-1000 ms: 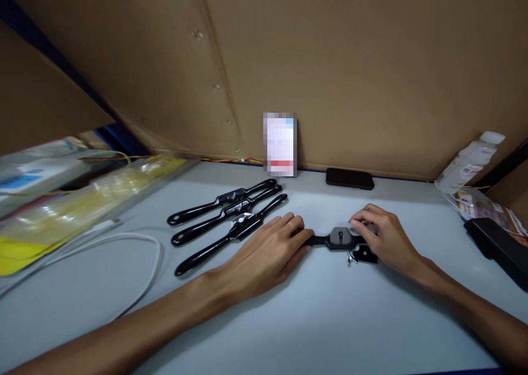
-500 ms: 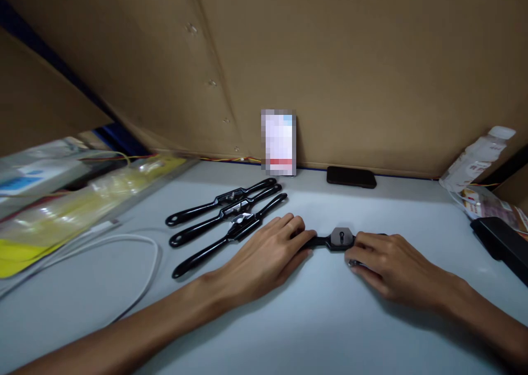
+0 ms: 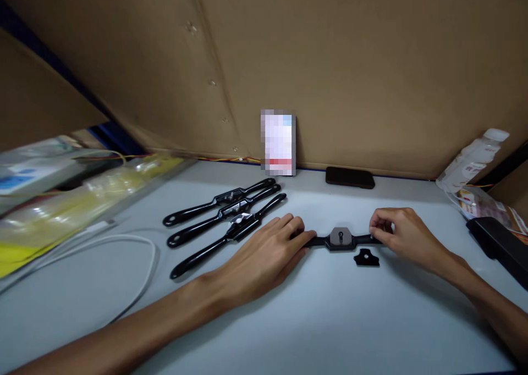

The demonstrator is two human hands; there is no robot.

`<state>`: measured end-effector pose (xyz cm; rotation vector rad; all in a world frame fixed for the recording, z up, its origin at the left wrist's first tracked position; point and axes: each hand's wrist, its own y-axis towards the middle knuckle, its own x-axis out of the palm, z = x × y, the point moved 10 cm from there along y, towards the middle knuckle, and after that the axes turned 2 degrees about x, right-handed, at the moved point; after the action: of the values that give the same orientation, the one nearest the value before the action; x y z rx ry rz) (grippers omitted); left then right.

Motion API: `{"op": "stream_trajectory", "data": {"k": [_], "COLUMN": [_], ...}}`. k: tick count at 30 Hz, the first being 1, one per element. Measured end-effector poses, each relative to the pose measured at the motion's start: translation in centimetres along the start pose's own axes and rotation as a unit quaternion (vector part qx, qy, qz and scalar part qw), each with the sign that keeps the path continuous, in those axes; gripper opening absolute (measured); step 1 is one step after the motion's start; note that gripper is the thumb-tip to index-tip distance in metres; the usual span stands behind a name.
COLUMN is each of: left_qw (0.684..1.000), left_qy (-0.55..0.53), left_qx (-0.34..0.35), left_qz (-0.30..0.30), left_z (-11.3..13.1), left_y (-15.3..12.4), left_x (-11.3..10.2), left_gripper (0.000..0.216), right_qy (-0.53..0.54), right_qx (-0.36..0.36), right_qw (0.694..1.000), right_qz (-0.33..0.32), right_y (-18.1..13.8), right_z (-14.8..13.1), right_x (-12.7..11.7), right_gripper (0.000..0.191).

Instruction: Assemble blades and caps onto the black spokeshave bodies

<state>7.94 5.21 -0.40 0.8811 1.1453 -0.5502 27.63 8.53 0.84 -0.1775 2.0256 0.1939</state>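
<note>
A black spokeshave (image 3: 323, 242) lies on the grey table, a grey blade (image 3: 340, 236) on its middle with a screw showing through the slot. My left hand (image 3: 277, 243) is closed around its left handle. At the right handle's far end, the fingers of my right hand (image 3: 391, 231) are pinched together on the handle, hiding its tip. Just in front of that handle a small black cap plate (image 3: 366, 258) with a hole lies flat, touched by neither hand.
Three more black spokeshaves (image 3: 206, 258) lie side by side, left of my left hand. Behind are a dark phone (image 3: 350, 177) and an upright blurred screen (image 3: 280, 144). A white cable (image 3: 153, 254) loops at left; a plastic bottle (image 3: 474, 160) leans at right.
My right hand has moved right from the spokeshave's middle to its handle end. The black cap plate now shows on the table. My left hand has stayed on the left handle.
</note>
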Motion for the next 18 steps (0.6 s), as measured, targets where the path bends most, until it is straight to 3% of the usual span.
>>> {"op": "stream_trajectory", "data": {"k": [4,7,12,15,18], "left_qw": [1.0,1.0,1.0,1.0,1.0], "left_qy": [0.002,0.005,0.01,0.015,0.016], "left_qx": [0.006,0.007,0.008,0.006,0.005], "left_qz": [0.006,0.005,0.001,0.0,-0.003], "left_z": [0.0,0.1,0.2,0.2,0.1], "left_y": [0.0,0.0,0.1,0.1,0.1], "left_x": [0.0,0.0,0.0,0.0,0.1], "left_gripper": [0.028,0.028,0.028,0.027,0.027], "right_qy": [-0.032,-0.049,-0.123,-0.162,-0.104], "right_qx": [0.033,0.006,-0.059,-0.053,-0.057], "right_qw": [0.998,0.997,0.987,0.979,0.984], "right_qz": [0.039,0.055,-0.085,-0.115,-0.136], "right_y": [0.6,0.3,-1.6,-2.6,-3.1], "right_z": [1.6,0.6,-2.2,-2.5,-2.8], "right_x": [-0.4,-1.1,1.2,2.2,2.8], "right_gripper": [0.015,0.016,0.015,0.008,0.008]}}
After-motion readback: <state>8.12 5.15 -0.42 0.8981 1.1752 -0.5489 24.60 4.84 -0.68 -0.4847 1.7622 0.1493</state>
